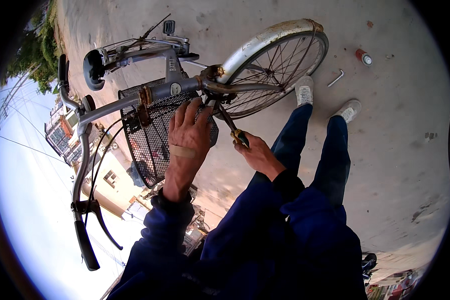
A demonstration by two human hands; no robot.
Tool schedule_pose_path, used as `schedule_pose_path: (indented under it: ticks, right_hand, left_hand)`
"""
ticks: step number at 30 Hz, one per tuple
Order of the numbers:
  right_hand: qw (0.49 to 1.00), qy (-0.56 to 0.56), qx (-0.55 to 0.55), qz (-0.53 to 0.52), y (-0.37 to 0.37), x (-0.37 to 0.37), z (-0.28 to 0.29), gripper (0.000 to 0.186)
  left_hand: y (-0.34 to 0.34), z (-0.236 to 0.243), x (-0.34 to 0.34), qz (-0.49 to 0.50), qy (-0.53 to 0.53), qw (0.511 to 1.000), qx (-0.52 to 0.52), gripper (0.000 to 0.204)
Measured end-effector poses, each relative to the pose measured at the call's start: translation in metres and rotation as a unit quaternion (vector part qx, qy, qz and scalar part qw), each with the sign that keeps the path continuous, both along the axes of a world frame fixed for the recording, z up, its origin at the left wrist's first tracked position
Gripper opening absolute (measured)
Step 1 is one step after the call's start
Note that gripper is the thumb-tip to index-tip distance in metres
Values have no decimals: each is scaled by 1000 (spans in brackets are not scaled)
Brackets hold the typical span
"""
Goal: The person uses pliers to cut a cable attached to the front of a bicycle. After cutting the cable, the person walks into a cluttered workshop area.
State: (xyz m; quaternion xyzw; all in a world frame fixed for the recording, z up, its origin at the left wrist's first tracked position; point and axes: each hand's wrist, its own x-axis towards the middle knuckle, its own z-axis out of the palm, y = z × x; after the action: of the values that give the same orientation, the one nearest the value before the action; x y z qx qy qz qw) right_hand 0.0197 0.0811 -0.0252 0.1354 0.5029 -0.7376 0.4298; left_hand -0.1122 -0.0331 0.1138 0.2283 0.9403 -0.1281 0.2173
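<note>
A grey steel-framed bicycle [172, 90] with a black wire-mesh front basket [152, 140] was seen from above, and every place below is given relative to that basket. The left hand [187, 140], marked by a tan plaster across its back, was laid flat over the basket's near rim, its fingers [190, 112] spread and reaching toward the rusted fork crown [212, 75] just beyond the basket; nothing was clasped in it, the palm merely pressing down. Just beside the basket, on its wheel side, the right hand [255, 152] was closed round the dark, yellow-banded handle of a slim screwdriver-like tool [230, 122], whose shaft was angled up toward the rusted bracket by the fork crown. Whether the tip was seated in a fastener could not be told.

A slip was judged the main risk: were the tip to skid off a corroded fastener under force, the shaft could be driven toward the spread left fingers, which lay close to its line. The head of a rusted fastener could also be rounded by an off-axis push. The front wheel [275, 65] with its worn silver mudguard [265, 40], beyond the basket, could swing if the steadying palm were eased, and the tool's bearing be lost.

Well apart from the basket, on the concrete ground [400, 165], a red spray can [363, 56] and a bent metal key [336, 78] were lying.
</note>
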Motion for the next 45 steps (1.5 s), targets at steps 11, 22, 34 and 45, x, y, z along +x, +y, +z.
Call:
schedule_pose_path:
  ticks: [11,22,34,45]
  right_hand:
    - [989,1,-34,-143,-24,25,-27,34]
    - [971,-61,-192,-132,-36,9,-43,38]
    - [979,106,-14,-171,-47,-13,-39,47]
    - [985,-33,-94,-141,-45,-28,-37,28]
  left_hand:
    - [10,-39,-4,9,-25,998,-55,33]
    - [5,-53,-2,-1,22,999,-42,18]
    - [0,-51,-3,30,4,1000,-2,14]
    - [-2,-51,-2,30,5,999,20,10]
